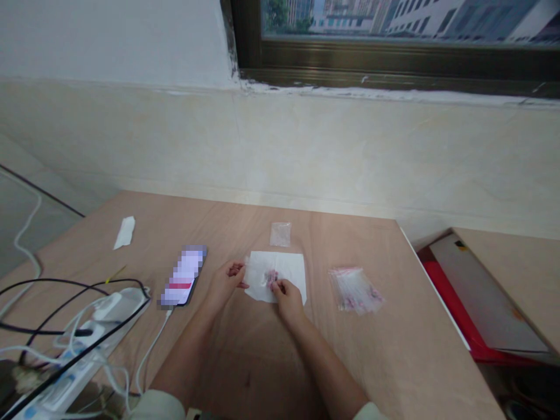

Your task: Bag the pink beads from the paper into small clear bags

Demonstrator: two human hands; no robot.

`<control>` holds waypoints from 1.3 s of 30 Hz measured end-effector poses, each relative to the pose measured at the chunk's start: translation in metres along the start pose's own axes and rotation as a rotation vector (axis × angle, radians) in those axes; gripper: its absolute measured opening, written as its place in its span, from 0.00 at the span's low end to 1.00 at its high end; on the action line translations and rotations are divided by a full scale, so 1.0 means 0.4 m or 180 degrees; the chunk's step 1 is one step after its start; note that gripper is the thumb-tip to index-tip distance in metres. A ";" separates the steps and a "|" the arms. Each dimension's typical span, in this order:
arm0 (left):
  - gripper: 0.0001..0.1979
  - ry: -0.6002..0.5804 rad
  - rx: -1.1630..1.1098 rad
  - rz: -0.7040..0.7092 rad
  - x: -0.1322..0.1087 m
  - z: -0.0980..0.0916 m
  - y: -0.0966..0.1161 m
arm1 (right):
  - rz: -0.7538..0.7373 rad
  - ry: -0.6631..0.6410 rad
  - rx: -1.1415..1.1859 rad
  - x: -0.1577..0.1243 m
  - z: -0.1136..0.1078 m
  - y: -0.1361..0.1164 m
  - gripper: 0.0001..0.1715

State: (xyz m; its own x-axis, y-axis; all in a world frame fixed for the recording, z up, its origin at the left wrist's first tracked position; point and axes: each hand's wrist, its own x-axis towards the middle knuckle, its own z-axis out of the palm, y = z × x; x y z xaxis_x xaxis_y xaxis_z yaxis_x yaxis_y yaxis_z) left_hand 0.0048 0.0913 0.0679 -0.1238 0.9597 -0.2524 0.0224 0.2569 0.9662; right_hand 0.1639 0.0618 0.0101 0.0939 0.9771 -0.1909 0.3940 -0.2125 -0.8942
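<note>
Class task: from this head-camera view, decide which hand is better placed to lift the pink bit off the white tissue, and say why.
The right hand, probably: its fingertips are on the pink bit in the middle of the white tissue, while the left hand is only at the tissue's left edge.

Your fingers (280,286) rest on a white paper tissue (291,269) lying on the light wood tabletop (376,326). Just beyond them lies a small clear plastic bag (280,234); to their right, a pile of red-striped resealable bags (355,290). To their left are a smartphone (182,276), a white paper scrap (124,232) and a cabled power strip (65,376).
</note>
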 end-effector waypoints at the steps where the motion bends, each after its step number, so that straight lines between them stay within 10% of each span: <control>1: 0.11 -0.0008 0.0008 0.0018 0.002 -0.002 -0.001 | 0.0011 -0.0002 -0.0001 0.000 -0.001 -0.001 0.13; 13: 0.16 -0.0242 0.0026 0.0046 -0.007 0.001 0.028 | 0.0017 -0.0029 0.0036 0.004 -0.003 -0.002 0.13; 19: 0.23 -0.0776 -0.0176 -0.0359 -0.013 0.016 -0.043 | -0.0039 -0.0013 0.0146 0.003 -0.004 -0.001 0.13; 39: 0.15 -0.0963 0.1357 -0.0122 -0.022 0.088 -0.073 | -0.0024 -0.0090 0.0321 0.006 -0.003 0.008 0.13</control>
State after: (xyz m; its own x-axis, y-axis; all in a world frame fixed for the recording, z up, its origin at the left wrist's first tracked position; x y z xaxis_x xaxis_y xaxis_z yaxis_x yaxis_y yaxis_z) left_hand 0.0401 0.0792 0.0402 0.1581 0.9225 -0.3521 0.4332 0.2556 0.8643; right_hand 0.1665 0.0634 0.0075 0.0648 0.9789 -0.1940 0.3004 -0.2045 -0.9316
